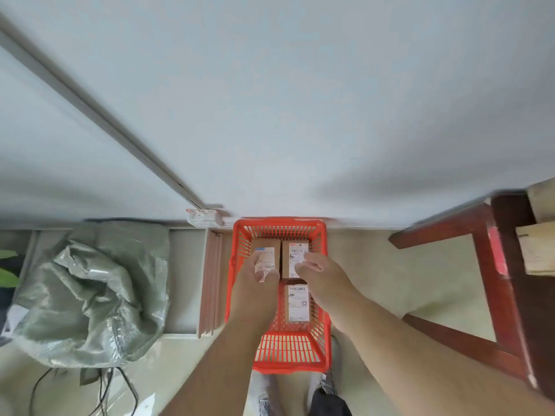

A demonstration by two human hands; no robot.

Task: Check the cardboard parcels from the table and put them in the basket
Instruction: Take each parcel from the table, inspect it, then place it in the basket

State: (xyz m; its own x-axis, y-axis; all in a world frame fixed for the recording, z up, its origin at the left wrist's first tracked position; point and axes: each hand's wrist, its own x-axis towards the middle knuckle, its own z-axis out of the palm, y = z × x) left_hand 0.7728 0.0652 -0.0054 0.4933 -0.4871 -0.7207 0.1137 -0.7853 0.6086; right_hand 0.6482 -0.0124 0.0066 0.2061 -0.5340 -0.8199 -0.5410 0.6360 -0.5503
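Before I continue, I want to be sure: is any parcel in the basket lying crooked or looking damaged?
Nothing stands out. Three cardboard parcels lie flat, labels up, squared with the orange basket. The left hand covers part of the left parcel, so that part cannot be judged.

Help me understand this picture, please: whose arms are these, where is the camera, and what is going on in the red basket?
There is no machine here: a person wears a camera on the head, looking down past both bare arms. On the floor by the wall stands a red plastic basket. Three cardboard parcels with white labels lie in it: a far left parcel, a far right parcel and a near parcel. The left hand rests on the far left parcel with fingers curled at its near end, seemingly gripping it. The right hand hovers open above the far right parcel. Left of the basket lies a crumpled grey-green sack; at right stands dark red wooden furniture.
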